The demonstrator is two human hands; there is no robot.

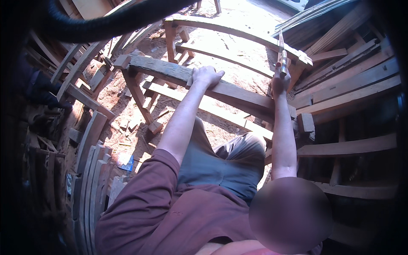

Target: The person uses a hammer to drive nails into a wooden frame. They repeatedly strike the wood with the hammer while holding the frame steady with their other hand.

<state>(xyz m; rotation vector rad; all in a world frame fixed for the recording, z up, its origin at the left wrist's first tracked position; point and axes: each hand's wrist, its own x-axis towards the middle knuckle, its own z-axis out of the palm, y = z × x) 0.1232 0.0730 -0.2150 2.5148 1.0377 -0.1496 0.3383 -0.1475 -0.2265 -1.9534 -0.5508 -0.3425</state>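
Observation:
My left hand (pixel 206 76) is pressed over a lighter wooden board (pixel 242 94), thumb pointing right. The board lies along the rough top beam (pixel 159 67) of a low wooden trestle in front of my knees. My right hand (pixel 281 79) grips the handle of what looks like a handsaw (pixel 281 47). I see its tapering blade nearly edge-on, pointing up and away from me. It is by the right end of the board; whether blade and wood touch cannot be told.
A second trestle (pixel 223 25) stands beyond. Long planks (pixel 350 92) are stacked at right, upright boards (pixel 92 178) at left. Offcuts (pixel 129 124) and sawdust cover the ground. A stretcher rail (pixel 223 110) runs low before my knees. A dark cable (pixel 111 27) crosses the top left.

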